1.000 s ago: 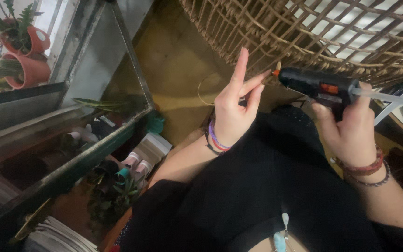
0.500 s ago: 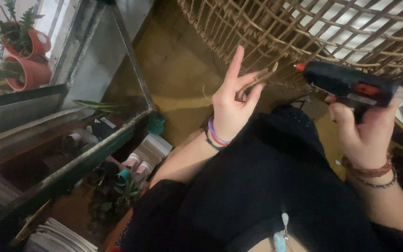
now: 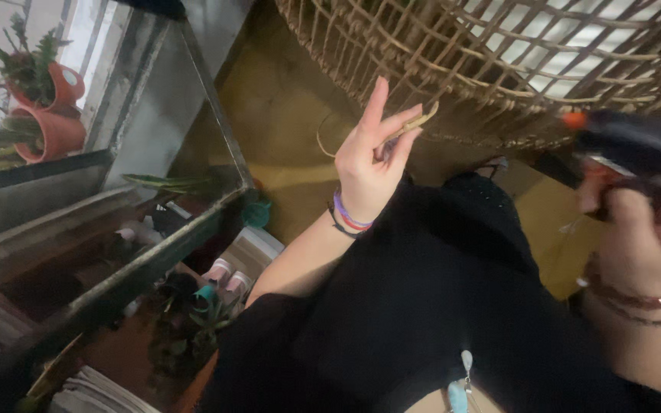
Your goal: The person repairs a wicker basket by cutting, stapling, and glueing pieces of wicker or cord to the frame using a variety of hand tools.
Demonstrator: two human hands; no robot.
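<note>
My left hand (image 3: 372, 157) is raised in the middle of the view, index finger pointing up, pinching a thin tan strand of wicker (image 3: 411, 125) between thumb and fingers. Coloured bands circle that wrist. My right hand (image 3: 640, 245) at the right edge grips a black glue gun (image 3: 636, 149) with an orange nozzle that points left; it is blurred. Both hands sit just below a large woven wicker basket (image 3: 499, 61) that fills the top of the view. Black clothing covers my lap beneath them.
A glass tank (image 3: 154, 138) with a metal frame stands at left. Terracotta pots with green plants (image 3: 47, 115) sit behind it. Small bottles and a little plant (image 3: 200, 306) lie on the floor below. Stacked papers (image 3: 93, 394) are at bottom left.
My right hand has carried the glue gun to the right, away from the left hand's fingertips. The left hand still holds the strand, raised in about the same place.
</note>
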